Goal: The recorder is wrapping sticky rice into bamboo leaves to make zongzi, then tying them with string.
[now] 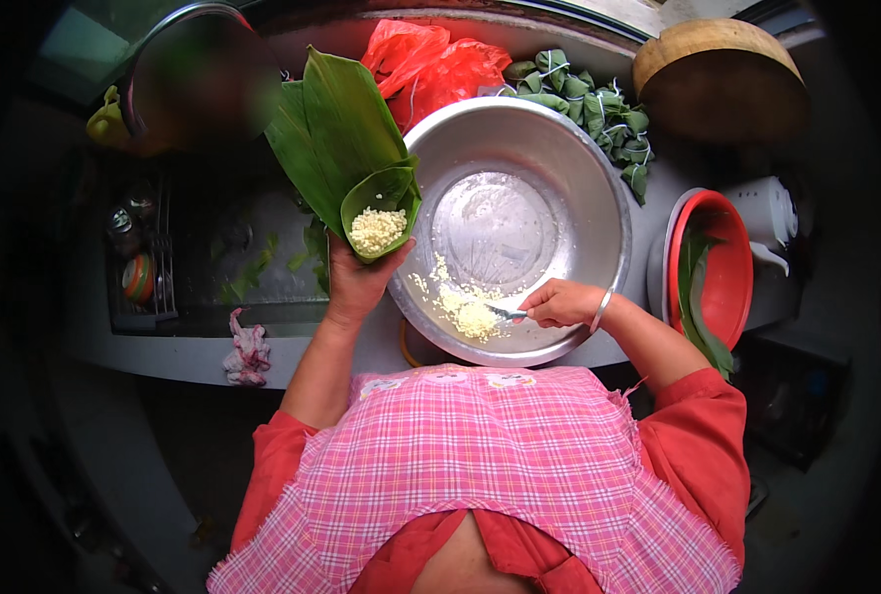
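Observation:
My left hand (pixel 368 278) holds broad green leaves (pixel 351 122) folded into a cone at their lower end. Pale rice grains (pixel 378 230) lie inside the cone, which is beside the left rim of a large metal basin (pixel 596 185). Over the basin's near side, my right hand (pixel 559 303) grips a spoon (pixel 507 313). The spoon's tip is in a small heap of loose rice (pixel 476 315) on the basin's sloping wall. Some grains are scattered around that heap, and the spoon's bowl is partly hidden by the rice.
Several leaf-wrapped dumplings tied with white string (pixel 596 108) lie behind the basin, near red plastic bags (pixel 440 63). To the right are a red plastic bowl (pixel 730 289) holding leaves, a white kettle (pixel 767 208) and a round wooden block (pixel 722 74). A sink (pixel 262 315) lies left, with a cloth (pixel 247 349) on its edge.

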### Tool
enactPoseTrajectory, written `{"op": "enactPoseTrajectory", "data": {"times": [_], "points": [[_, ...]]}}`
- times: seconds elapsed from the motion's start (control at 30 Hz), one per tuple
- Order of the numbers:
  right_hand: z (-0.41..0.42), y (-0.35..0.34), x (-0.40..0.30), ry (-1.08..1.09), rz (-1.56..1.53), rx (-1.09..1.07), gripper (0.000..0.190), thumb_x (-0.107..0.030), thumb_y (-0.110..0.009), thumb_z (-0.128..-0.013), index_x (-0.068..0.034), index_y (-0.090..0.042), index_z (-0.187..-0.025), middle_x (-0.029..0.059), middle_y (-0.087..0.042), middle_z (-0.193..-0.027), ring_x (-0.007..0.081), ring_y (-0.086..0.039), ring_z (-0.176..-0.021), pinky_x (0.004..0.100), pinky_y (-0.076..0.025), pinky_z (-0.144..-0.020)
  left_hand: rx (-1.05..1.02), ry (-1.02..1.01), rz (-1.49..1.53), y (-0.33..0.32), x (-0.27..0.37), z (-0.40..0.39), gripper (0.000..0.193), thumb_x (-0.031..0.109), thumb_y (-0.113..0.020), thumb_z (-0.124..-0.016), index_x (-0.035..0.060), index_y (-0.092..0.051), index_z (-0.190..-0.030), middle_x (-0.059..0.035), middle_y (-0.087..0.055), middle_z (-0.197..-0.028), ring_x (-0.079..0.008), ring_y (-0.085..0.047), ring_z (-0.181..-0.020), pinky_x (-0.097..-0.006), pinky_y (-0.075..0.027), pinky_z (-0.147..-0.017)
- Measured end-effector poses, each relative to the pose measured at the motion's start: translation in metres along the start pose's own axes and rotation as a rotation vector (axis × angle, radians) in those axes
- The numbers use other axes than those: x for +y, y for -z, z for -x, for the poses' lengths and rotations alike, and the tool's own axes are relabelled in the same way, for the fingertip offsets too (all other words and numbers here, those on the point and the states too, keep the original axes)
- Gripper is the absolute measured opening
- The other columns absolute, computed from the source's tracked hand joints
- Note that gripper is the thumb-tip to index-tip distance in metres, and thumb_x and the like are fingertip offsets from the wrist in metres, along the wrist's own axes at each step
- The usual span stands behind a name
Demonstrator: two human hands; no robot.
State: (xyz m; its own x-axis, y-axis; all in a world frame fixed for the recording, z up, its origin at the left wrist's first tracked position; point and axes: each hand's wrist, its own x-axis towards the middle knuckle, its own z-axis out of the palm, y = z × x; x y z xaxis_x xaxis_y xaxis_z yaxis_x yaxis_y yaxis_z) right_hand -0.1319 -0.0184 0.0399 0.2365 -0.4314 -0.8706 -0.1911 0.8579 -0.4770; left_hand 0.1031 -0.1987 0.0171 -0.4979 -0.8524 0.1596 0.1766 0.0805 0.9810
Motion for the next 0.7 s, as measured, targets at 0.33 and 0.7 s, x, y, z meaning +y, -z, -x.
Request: {"op": "enactPoseTrajectory", "data": {"times": [0.33, 0.7], "points": [[0.103, 0.013, -0.080, 0.282, 0.017, 0.311, 0.023, -0.010, -0.049, -0.086, 0.001, -0.063, -0.101, -0.0024, -0.044, -0.060, 0.0063, -0.040, -0.055, 0.0227, -0.034, -0.050, -0.223, -0.006, -0.014, -0.030, 0.018, -0.006, 0.076, 0.002, -0.075, -0.066, 0.0117, -0.032, -0.127, -0.0061, -0.052, -0.117, -0.0163, -0.052, -0.105, -0.0301, -0.043, -0.088], [0.075, -0.060, -0.081, 0.990, 1.089, 1.375, 0.035, 0.000, -0.057, -0.075, -0.007, -0.056, -0.110, 0.0065, -0.049, -0.064, 0.0210, -0.054, -0.056, 0.0330, -0.045, -0.050, -0.331, 0.041, 0.280, -0.055, 0.028, 0.004, 0.077, -0.003, -0.075, -0.065, 0.0109, -0.031, -0.126, -0.0047, -0.048, -0.117, -0.0162, -0.050, -0.106, -0.0288, -0.044, -0.088]]}}
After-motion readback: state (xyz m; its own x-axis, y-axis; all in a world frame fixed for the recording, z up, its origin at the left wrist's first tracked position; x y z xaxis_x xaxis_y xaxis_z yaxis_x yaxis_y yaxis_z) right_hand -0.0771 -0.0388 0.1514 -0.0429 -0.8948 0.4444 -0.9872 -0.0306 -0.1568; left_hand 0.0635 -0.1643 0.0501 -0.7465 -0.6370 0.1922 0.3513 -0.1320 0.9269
